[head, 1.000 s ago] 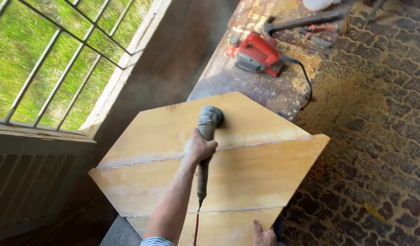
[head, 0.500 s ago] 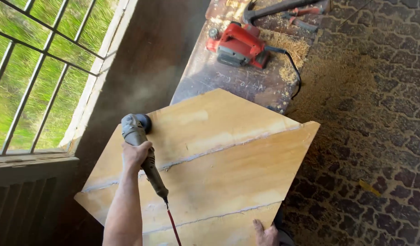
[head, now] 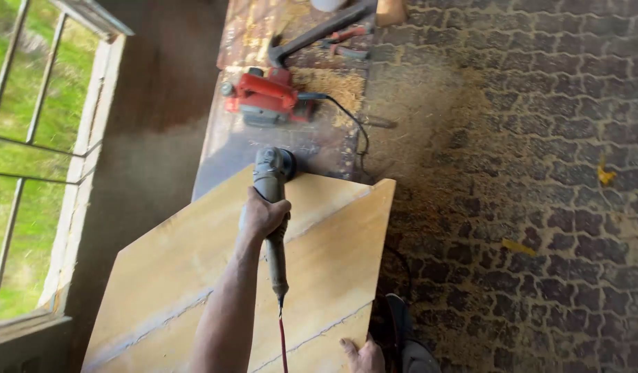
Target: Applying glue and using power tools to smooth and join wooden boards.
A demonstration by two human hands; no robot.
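A: Now, grinder position?

B: Grey angle grinder (head: 272, 185), head at the far edge of the yellow wooden panel (head: 194, 276), which lies tilted across the near end of the bench (head: 319, 148). Red cord (head: 283, 345) hangs from its tail.

A: Grip?

B: Left hand (head: 262, 215) wrapped tight round the grinder body. Right hand (head: 364, 356) fingers pressed on the panel's near edge, holding nothing else.

A: Surroundings?

B: Red power planer (head: 269, 100) farther along the bench beside sawdust (head: 333, 86); hammer (head: 319, 31) beyond it. Barred window (head: 29, 152) to the left, patterned floor (head: 526, 207) to the right.
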